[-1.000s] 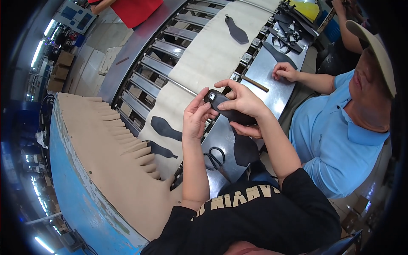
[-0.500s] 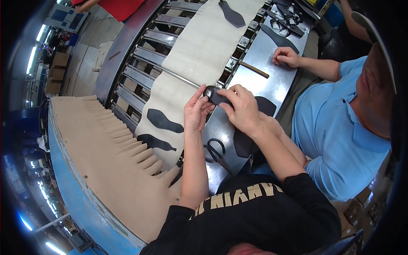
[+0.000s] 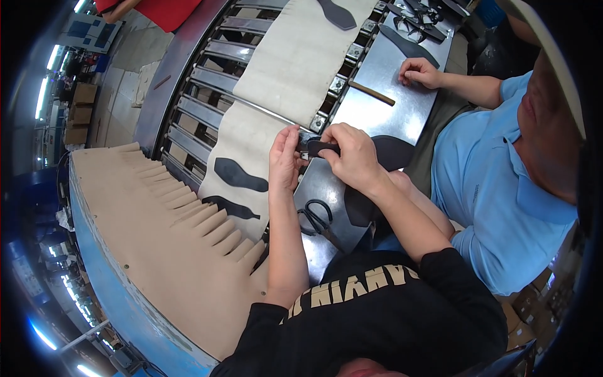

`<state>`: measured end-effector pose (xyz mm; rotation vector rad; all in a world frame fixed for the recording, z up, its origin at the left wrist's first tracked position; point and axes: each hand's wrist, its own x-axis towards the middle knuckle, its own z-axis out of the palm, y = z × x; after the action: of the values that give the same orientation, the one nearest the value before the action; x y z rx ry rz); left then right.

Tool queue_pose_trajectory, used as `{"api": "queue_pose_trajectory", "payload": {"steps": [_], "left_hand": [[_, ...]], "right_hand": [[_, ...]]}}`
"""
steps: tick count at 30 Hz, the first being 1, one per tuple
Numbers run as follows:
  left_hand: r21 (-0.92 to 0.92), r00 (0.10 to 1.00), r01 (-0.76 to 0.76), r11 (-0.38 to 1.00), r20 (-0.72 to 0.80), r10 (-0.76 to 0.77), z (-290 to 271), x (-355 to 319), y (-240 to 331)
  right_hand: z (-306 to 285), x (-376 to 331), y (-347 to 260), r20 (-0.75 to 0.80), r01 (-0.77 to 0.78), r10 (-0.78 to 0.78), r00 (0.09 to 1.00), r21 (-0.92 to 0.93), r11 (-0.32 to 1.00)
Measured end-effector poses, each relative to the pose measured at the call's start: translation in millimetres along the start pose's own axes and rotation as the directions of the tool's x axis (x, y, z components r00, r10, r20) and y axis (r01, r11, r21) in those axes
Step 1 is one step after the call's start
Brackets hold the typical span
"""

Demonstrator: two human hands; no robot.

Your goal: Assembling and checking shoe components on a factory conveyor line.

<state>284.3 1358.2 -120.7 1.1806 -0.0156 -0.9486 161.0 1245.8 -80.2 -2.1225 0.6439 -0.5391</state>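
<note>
In front of me, over the near edge of the conveyor, both hands meet at a dark insole-like piece (image 3: 324,149). My right hand (image 3: 352,156) pinches it between thumb and fingers from the right. My left hand (image 3: 286,157) has its fingertips closed at the left end, beside a shiny dark part whose kind I cannot make out. Black-handled scissors (image 3: 317,217) lie on the metal table below the hands. Under and beyond my right forearm are larger dark flat pieces (image 3: 394,152). Two dark insole-shaped pieces (image 3: 240,174) rest on the cream belt sheet to the left.
A slatted roller conveyor (image 3: 204,113) carries the cream sheet (image 3: 276,69). Left of me stands a tan-covered blue bench (image 3: 144,232) with a fringed edge. A person in a light blue shirt (image 3: 483,182) sits at right, one hand by a wooden stick (image 3: 372,93) on the metal table.
The held dark piece has turned, now showing a narrower, flatter side where its rounded shiny end faced up. My hands stay in about the same place, and the view has shifted slightly.
</note>
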Motion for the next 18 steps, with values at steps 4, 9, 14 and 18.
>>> {"api": "queue_pose_trajectory", "payload": {"steps": [4, 9, 14, 18], "left_hand": [[0.154, 1.000, 0.018, 0.988, -0.016, -0.016, -2, 3, -7], [0.004, 0.989, 0.110, 0.994, -0.101, -0.109, 0, 3, -12], [-0.112, 0.971, 0.172, 0.979, -0.150, -0.187, 0, 2, -15], [-0.070, 0.977, 0.165, 0.984, -0.124, -0.173, -3, -2, -16]], "right_hand": [[7, -9, -4, 0.015, 0.111, -0.111, 0.994, -0.021, 0.994], [11, -11, -10, -0.027, 0.212, -0.215, 0.976, -0.088, 0.973], [16, -15, -6, -0.090, 0.342, -0.351, 0.932, -0.096, 0.935], [20, -18, 1, -0.100, 0.308, -0.315, 0.944, -0.079, 0.948]]}}
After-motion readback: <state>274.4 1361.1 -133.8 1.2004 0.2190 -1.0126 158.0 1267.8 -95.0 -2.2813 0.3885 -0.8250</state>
